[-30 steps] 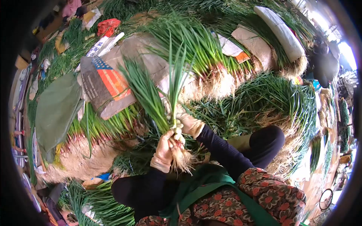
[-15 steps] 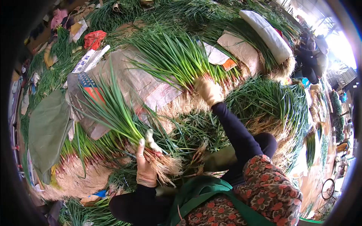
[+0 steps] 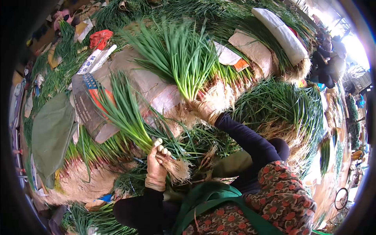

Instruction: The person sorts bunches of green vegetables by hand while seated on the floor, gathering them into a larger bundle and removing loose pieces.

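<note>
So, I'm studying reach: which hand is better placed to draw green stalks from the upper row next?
Right, I'd judge: the right hand is around the lower ends of the upper stalks, while the left hand is lower down, gripping its own bunch.

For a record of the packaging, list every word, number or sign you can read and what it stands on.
White wrapper: large dark characters, too blurred to quote.
Grey sack: lines of print, too small to read, beside a stars-and-stripes design.
No other lettering is legible.

1 cloth [image 3: 51, 135] and, to its right, 1 sack [image 3: 83, 102] lie partly on spring onions [image 3: 96, 150], with 1 bag [image 3: 100, 39] behind the sack.
</note>
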`<state>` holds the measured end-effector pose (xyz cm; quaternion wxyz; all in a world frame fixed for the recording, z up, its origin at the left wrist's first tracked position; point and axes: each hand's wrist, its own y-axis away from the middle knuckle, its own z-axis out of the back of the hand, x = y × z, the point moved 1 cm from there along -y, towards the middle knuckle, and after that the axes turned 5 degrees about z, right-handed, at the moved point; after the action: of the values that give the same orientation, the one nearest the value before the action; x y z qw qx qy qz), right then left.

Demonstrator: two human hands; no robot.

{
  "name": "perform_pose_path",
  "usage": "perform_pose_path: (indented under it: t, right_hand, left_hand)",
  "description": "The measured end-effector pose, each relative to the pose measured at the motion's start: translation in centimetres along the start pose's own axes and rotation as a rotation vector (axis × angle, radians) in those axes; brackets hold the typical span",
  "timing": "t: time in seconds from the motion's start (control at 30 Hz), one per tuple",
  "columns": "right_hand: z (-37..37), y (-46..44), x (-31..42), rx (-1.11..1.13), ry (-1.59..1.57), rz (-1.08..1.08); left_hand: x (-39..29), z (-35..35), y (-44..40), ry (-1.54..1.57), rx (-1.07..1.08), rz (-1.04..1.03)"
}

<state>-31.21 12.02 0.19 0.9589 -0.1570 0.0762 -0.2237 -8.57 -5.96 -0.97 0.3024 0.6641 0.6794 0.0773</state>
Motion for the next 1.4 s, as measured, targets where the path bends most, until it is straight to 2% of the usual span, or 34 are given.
perform_pose_path:
  t: [0.03,0.07,0.1,0.13,0.17,0.2,0.23,0.27,0.33,0.4,0.47,0.53,0.6,0.67,0.73,0.77,0.8,0.83,0.93,1.0,1.03,1.13,1.2,1.23,1.27,1.3,1.33,1.37,1.4]
  right_hand:
    - [-1.1,1.0,-0.4,0.061,-0.612,-0.214]
    - [-1.8,1.6,-0.4,0.107,-0.993,-0.379]
    - [-2.7,2.4,-0.4,0.103,-1.347,-0.592]
    - [-3.5,3.1,-0.3,0.077,-1.464,-0.76]
    - [-5.6,4.3,-0.3,0.035,-1.305,-0.681]
    - [-3.3,3.2,1.6,-0.007,-1.149,-0.6]
    - [-0.1,3.7,3.5,0.167,-0.895,-0.614]
    - [-1.7,4.8,5.4,0.002,-0.883,-0.525]
    - [2.8,4.3,10.8,0.112,-0.768,-0.348]
    - [4.0,4.6,15.3,0.368,-0.619,-0.263]
    - [4.1,5.2,17.5,0.331,-0.734,-0.259]
    - [3.5,5.4,16.6,0.524,-0.925,-0.117]
    - [-2.2,8.4,14.3,0.54,-1.41,-0.059]
    - [-4.1,8.1,11.6,0.48,-1.723,-0.294]
    - [-3.7,5.8,11.4,0.403,-1.851,-0.711]
    - [-4.0,5.6,11.7,0.306,-2.096,-0.66]
    - [-2.9,3.2,12.3,0.338,-2.333,-0.927]
    - [-4.1,2.6,12.5,0.228,-1.754,-0.515]
    - [-8.9,1.8,14.4,-0.235,-1.533,-0.345]
    - [-6.1,1.6,14.7,0.057,-2.194,-0.913]
    - [-5.5,2.2,14.5,0.046,-2.183,-0.905]
    - [-3.2,2.5,14.6,0.231,-1.73,-0.702]
    - [-4.0,2.5,13.2,0.117,-1.534,-0.571]
    - [-4.6,2.3,11.7,0.059,-1.493,-0.6]
    - [-4.7,1.6,9.1,0.079,-1.548,-0.855]
    - [-3.0,1.7,5.8,-0.043,-1.596,-0.946]
    - [0.6,2.2,3.0,-0.17,-1.639,-1.037]
    - [6.9,1.9,2.4,-0.348,-1.467,-1.077]
    - [5.5,5.6,-4.0,-0.38,-1.622,-0.887]
  left_hand:
    - [0.1,0.1,0.0,-0.031,0.03,-0.015]
    - [0.2,0.2,0.1,-0.061,0.059,-0.031]
    - [0.1,0.0,0.3,-0.077,0.045,0.0]
    - [0.2,0.5,0.2,-0.1,0.041,0.008]
    - [0.3,0.4,0.4,-0.156,-0.006,0.033]
    - [0.5,0.2,0.6,-0.214,-0.056,0.058]
    - [0.8,-0.3,0.5,-0.203,-0.085,0.076]
    - [0.9,-0.3,0.6,-0.242,-0.094,0.104]
    - [1.1,0.3,0.8,-0.313,-0.119,0.159]
    - [1.1,0.9,0.5,-0.3,-0.006,0.19]
    - [2.0,0.8,0.6,-0.399,-0.129,0.089]
    - [2.2,2.2,0.2,-0.418,-0.193,0.06]
    - [2.0,3.5,0.1,-0.403,-0.185,0.074]
    - [2.4,3.1,0.9,-0.363,-0.158,0.095]
    - [2.8,1.8,1.6,-0.316,-0.108,0.123]
    - [3.0,0.9,2.2,-0.289,-0.08,0.143]
    - [3.1,0.5,2.5,-0.261,-0.053,0.16]
    - [3.7,2.8,1.2,-0.334,-0.018,0.126]
    - [4.1,7.9,-1.0,-0.274,0.099,0.167]
    - [3.5,6.1,0.4,-0.278,0.041,0.173]
    - [3.3,4.3,1.4,-0.245,0.006,0.18]
    - [2.9,2.3,1.9,-0.207,-0.033,0.192]
    - [2.9,1.7,2.3,-0.17,0.012,0.194]
    - [2.8,1.3,2.6,-0.135,0.062,0.189]
    - [2.7,1.0,2.6,-0.1,0.113,0.182]
    - [2.5,1.3,2.8,-0.036,0.176,0.182]
    - [1.9,0.2,3.6,-0.064,0.103,0.16]
    - [1.8,0.5,3.4,-0.023,0.194,0.138]
    - [1.5,0.8,3.2,0.023,0.286,0.115]
